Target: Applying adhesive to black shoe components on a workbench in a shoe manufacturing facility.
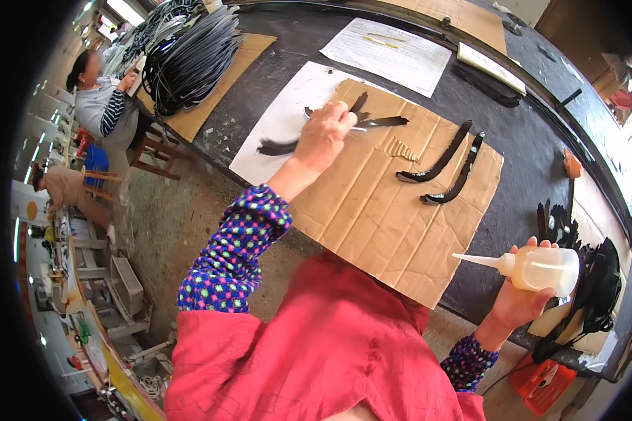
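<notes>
My left hand [324,137] is closed over a few black strips [386,121] at the upper left of a cardboard sheet [372,217]; its fingers partly hide them, and one seems to be in its grip. A pale, thin streak shows beside the fingertips. In my right hand [516,302] is a translucent squeeze bottle [549,270] with pale yellow liquid, its long thin nozzle pointing left over the cardboard's right edge. Two curved black strips [446,158] lie side by side on the cardboard. Under the cardboard's left part is a white sheet [260,151].
A large bundle of dark strips [196,59] rests on cardboard at the far left of the black table [288,38]. Farther back lies a printed sheet [400,63] with yellow pencils. More black pieces [597,281] lie at the right. A person [102,98] sits beyond the table's left end.
</notes>
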`<state>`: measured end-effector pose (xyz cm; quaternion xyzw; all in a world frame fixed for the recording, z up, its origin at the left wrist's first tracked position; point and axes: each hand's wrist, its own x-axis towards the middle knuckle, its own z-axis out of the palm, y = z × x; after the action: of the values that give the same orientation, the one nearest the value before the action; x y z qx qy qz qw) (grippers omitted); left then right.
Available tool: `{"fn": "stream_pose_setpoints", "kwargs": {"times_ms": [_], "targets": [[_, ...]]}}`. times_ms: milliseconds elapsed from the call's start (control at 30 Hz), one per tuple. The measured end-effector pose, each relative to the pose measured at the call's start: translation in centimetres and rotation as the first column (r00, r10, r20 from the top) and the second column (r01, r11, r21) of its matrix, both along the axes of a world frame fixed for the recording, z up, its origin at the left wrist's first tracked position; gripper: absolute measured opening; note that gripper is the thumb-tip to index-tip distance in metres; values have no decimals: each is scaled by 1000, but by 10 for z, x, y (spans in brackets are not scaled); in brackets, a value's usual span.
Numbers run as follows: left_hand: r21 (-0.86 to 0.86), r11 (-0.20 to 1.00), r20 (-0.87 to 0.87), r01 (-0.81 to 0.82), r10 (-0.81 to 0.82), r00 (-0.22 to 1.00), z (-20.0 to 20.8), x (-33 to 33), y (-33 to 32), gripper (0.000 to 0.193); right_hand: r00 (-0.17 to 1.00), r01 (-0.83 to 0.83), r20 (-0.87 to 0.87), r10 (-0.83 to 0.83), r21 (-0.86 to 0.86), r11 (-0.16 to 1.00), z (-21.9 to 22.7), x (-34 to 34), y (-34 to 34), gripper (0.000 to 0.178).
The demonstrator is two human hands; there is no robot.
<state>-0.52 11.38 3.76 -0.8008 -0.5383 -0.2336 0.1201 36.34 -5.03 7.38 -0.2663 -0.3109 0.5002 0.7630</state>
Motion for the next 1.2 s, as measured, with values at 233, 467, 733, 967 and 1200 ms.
{"fn": "stream_pose_setpoints", "kwargs": {"times_ms": [233, 467, 733, 967, 1200], "targets": [[-82, 992, 108, -97, 106, 988, 26, -49, 9, 5, 999, 3, -37, -4, -26, 1000, -11, 10, -4, 83], [-542, 832, 538, 118, 235, 809, -8, -76, 13, 18, 999, -12, -33, 12, -11, 1000, -11, 5, -3, 84], [-571, 792, 627, 219, 248, 739, -8, -59, -9, 13, 999, -9, -43, 7, -36, 999, -13, -1, -6, 85], [-488, 866, 495, 108, 172, 852, -25, -49, -24, 6, 999, 19, -44, -19, -3, 1000, -11, 2, -11, 84], [-611, 776, 553, 158, 276, 786, 1, -51, -32, 7, 996, 39, -79, -40, -11, 999, -15, 1, -16, 84]]}}
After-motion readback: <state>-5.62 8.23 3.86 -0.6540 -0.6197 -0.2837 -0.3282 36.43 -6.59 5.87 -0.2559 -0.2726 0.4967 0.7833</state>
